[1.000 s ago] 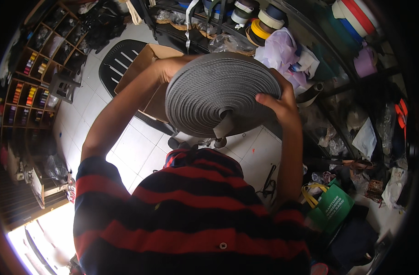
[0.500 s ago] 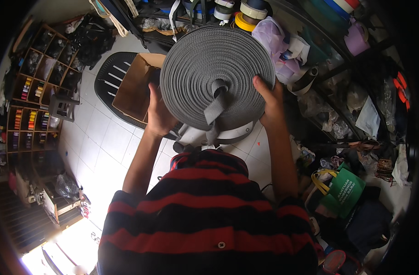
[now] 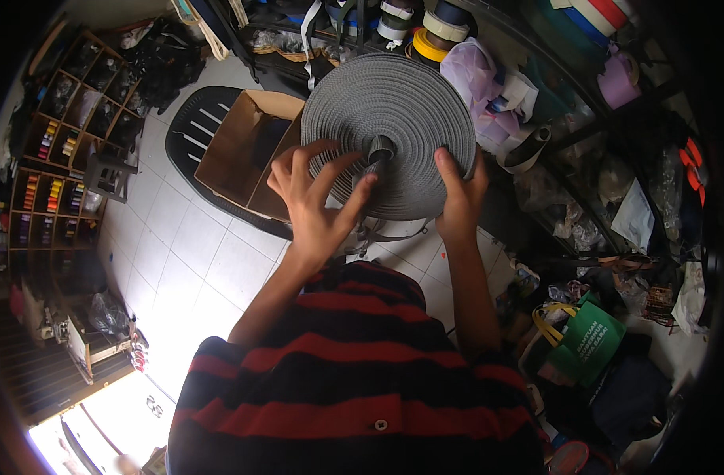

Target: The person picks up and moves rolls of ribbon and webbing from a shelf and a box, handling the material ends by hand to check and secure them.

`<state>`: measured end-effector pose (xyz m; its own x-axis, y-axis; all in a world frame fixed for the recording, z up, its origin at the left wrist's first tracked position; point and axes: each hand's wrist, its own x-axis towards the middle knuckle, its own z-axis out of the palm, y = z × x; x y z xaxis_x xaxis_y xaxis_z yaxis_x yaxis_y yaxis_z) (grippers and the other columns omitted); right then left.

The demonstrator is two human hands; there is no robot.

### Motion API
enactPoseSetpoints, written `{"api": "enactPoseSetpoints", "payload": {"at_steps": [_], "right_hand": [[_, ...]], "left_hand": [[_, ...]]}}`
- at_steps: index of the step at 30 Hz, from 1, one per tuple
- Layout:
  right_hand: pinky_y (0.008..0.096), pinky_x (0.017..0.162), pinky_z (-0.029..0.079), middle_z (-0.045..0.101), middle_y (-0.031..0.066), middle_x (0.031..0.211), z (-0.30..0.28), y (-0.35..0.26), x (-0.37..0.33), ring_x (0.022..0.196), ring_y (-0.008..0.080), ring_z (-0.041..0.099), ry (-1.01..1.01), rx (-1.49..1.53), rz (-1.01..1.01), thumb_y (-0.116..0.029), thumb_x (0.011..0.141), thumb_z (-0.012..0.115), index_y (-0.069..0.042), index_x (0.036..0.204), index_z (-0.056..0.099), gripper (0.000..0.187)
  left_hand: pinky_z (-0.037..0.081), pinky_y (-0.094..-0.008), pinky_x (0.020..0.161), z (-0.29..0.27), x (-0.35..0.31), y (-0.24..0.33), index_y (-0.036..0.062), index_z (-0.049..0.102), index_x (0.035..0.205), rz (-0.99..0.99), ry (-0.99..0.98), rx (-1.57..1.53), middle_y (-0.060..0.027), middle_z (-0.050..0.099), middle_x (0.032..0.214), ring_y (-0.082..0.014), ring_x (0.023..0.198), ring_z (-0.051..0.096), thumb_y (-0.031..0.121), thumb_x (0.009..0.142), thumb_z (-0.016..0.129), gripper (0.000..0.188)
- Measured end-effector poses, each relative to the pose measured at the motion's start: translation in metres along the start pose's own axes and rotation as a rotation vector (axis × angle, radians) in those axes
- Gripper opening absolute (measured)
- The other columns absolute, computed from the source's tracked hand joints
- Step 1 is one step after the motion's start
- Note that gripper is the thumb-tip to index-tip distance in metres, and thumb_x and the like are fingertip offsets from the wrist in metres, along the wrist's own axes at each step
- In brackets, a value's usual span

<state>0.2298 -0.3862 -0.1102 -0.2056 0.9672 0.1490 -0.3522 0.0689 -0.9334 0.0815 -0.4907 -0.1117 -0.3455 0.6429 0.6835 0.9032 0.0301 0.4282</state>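
A large, tightly wound roll of grey webbing strap [image 3: 413,103] is held up in front of me, its flat spiral side toward me. My right hand [image 3: 461,198] grips its right edge, the thumb on the near side and the fingers mostly hidden behind. Over the roll's lower left, my left hand [image 3: 316,198] has its fingers spread and bent. Its thumb and forefinger are beside the loose inner end of the strap [image 3: 378,155], which curls out of the centre; I cannot tell whether they touch it.
An open cardboard box [image 3: 226,162] lies on a black slatted chair seat [image 3: 184,131] to the left. Rolls of coloured strap [image 3: 432,46] fill the rack ahead. Thread spools [image 3: 53,194] stand in a wooden cubby shelf at left. A green bag [image 3: 587,340] sits among clutter at right.
My left hand has left the roll's left edge and moved right, over its front near the centre. The roll has shifted slightly right, still in my right hand.
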Motion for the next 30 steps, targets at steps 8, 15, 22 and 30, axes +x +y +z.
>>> {"api": "enactPoseSetpoints", "payload": {"at_steps": [8, 15, 22, 30], "right_hand": [[0.0294, 0.085, 0.043, 0.056, 0.0083, 0.104, -0.004, 0.009, -0.011, 0.092, 0.0154, 0.054, -0.071, -0.064, -0.014, -0.012, 0.086, 0.063, 0.004, 0.115, 0.054, 0.035], [0.0306, 0.089, 0.042, 0.056, 0.0099, 0.108, 0.003, 0.012, -0.018, 0.098, 0.0172, 0.054, 0.101, 0.062, 0.09, -0.012, 0.087, 0.061, 0.003, 0.119, 0.051, 0.037], [0.032, 0.091, 0.04, 0.056, 0.011, 0.11, 0.004, 0.017, -0.024, 0.101, 0.0189, 0.053, 0.102, 0.036, 0.087, -0.014, 0.087, 0.061, 0.003, 0.121, 0.05, 0.039], [0.0309, 0.085, 0.045, 0.058, 0.013, 0.105, 0.012, 0.027, -0.034, 0.095, 0.0187, 0.056, 0.052, -0.152, -0.005, -0.014, 0.087, 0.063, 0.006, 0.116, 0.051, 0.037]], "left_hand": [[0.035, -0.0387, 0.087, 0.004, 0.026, 0.002, 0.0098, 0.066, 0.086, -0.048, -0.001, -0.008, -0.0063, 0.053, 0.1, -0.0255, 0.097, 0.046, 0.02, 0.066, 0.082, 0.027], [0.032, -0.0371, 0.085, 0.001, -0.006, 0.001, 0.0098, 0.066, 0.096, -0.032, -0.049, -0.181, -0.0054, 0.053, 0.101, -0.0238, 0.094, 0.045, 0.025, 0.071, 0.078, 0.031], [0.041, -0.0335, 0.08, 0.002, -0.023, -0.007, 0.0045, 0.065, 0.09, -0.171, -0.12, -0.283, -0.0087, 0.063, 0.09, -0.0229, 0.086, 0.056, 0.019, 0.072, 0.078, 0.027], [0.046, -0.0311, 0.058, -0.003, -0.009, 0.0, 0.0074, 0.064, 0.089, -0.251, -0.163, -0.153, -0.0062, 0.061, 0.061, -0.0203, 0.053, 0.057, 0.01, 0.07, 0.075, 0.022]]}}
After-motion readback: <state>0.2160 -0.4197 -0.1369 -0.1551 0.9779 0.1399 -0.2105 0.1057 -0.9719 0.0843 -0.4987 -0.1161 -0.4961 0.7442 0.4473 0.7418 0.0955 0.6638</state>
